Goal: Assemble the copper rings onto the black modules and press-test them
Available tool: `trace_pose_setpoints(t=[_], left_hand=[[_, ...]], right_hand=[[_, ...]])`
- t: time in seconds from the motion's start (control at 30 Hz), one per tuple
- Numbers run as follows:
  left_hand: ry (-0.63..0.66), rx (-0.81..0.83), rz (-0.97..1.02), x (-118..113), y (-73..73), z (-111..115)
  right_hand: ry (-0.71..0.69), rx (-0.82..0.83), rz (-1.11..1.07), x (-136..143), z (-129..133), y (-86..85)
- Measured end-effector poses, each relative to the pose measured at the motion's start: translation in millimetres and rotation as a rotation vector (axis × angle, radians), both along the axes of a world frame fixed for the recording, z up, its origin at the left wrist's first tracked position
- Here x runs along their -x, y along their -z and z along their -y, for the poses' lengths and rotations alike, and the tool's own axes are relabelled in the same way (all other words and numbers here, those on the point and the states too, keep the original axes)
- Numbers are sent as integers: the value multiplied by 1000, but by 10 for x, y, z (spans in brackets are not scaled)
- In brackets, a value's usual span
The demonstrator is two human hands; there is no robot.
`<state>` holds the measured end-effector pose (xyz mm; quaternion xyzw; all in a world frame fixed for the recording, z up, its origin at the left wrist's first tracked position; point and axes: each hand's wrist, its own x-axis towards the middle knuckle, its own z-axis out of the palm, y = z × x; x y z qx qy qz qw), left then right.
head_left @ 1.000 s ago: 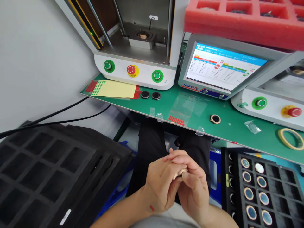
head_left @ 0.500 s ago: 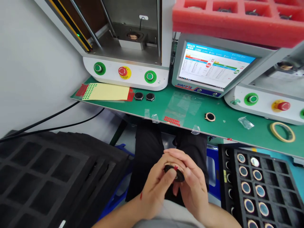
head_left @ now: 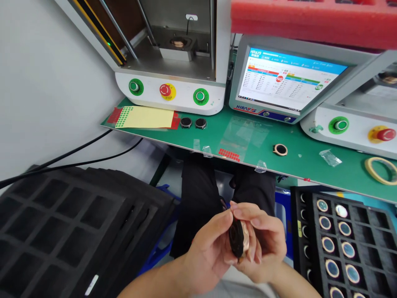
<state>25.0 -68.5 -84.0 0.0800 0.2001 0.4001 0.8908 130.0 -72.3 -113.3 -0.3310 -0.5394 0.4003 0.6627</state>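
Over my lap I hold a watch case (head_left: 237, 239) with a black back and a rose-gold rim, tilted on its edge. My left hand (head_left: 209, 244) grips its left side, thumb near the top. Around the rose-gold side, the fingers of my right hand (head_left: 263, 236) are wrapped, their tips meeting the left thumb at the top. On the green bench (head_left: 211, 136) in front lie two dark watch cases (head_left: 193, 123) and, farther right, a rose-gold watch case (head_left: 280, 150). The face turned away from me is hidden.
A black foam tray (head_left: 338, 231) with several round watch pieces stands at the right. Stacked black foam trays (head_left: 77, 219) fill the left. Behind the bench are a press machine (head_left: 170, 91), a screen (head_left: 285, 78) and a red foam tray (head_left: 310, 20). Tape roll (head_left: 380, 169) lies right.
My hands have turned the watch case from lying fairly flat to standing on edge. The red bit seen on it under my thumb no longer shows. The view has shifted slightly.
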Motion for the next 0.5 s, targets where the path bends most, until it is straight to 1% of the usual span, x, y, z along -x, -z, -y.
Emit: trace_pose_setpoints(t=[0.17, 0.33, 0.5], left_hand=[[-25, 39, -64, -39, -48, 19], [1, 51, 40, -59, -53, 38], [-25, 43, 89, -60, -30, 41]], right_hand=[[-28, 94, -51, -36, 20, -18], [5, 102, -56, -55, 31, -36], [-18, 119, -95, -47, 26, -10]])
